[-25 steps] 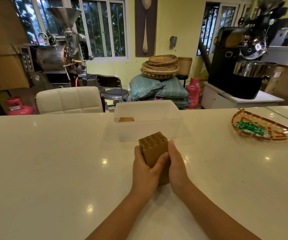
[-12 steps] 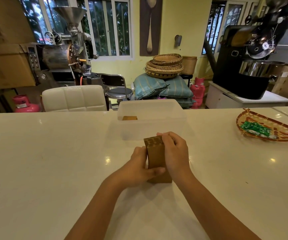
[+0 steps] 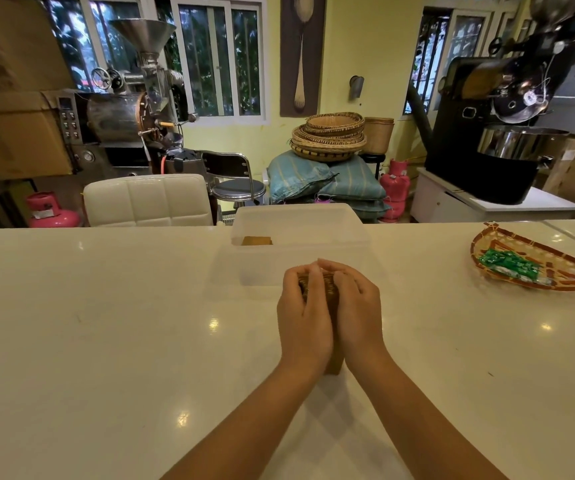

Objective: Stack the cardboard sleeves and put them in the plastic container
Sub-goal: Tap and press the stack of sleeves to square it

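While I watch:
left hand: curled shut on sleeve stack.
right hand: same, 3 o'clock side.
writing: none legible.

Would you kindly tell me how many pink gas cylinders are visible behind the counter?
2: one pink gas cylinder at far left, another right of the blue sacks. Others may be hidden.

A single head-worn wide-angle view looks forward and down across the white counter, close over it.
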